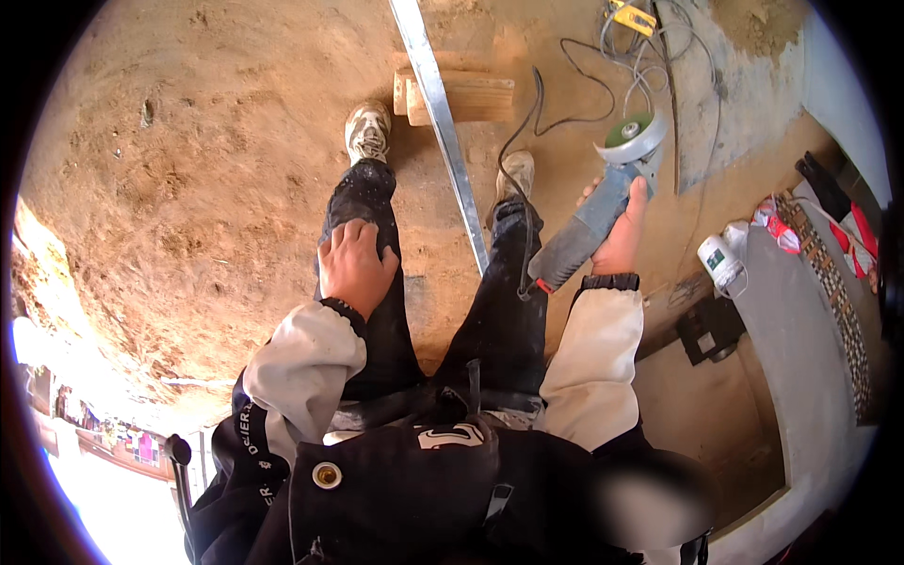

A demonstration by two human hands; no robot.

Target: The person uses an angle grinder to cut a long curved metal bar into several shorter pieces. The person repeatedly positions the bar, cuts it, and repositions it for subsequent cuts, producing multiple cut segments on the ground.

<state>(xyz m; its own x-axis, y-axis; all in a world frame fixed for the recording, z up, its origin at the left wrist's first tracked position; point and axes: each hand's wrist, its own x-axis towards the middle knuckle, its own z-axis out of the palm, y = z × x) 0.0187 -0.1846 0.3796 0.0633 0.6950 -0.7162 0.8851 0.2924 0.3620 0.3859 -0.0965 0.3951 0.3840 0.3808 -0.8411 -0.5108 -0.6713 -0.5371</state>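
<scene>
In my right hand [620,229] is an angle grinder [589,221], its grey-blue body gripped from the right side. The green disc [629,130] and its pale guard [650,141] point away from me; whether the disc spins I cannot tell. My left hand [356,266] lies on my left knee, palm down and fingers somewhat spread, holding nothing. Between my legs runs a long silvery metal bar [435,104], crossing over a wooden block [480,97] on the ground. The grinder is to the right of the bar, apart from it.
A dark cord [540,94] loops from the grinder toward tangled cables and a yellow piece [635,17] at the far right. My shoes [368,130] stand on brown dirt ground [207,141]. At right are a white bucket-like container [720,261], a black box [708,330] and a grey ledge [800,348].
</scene>
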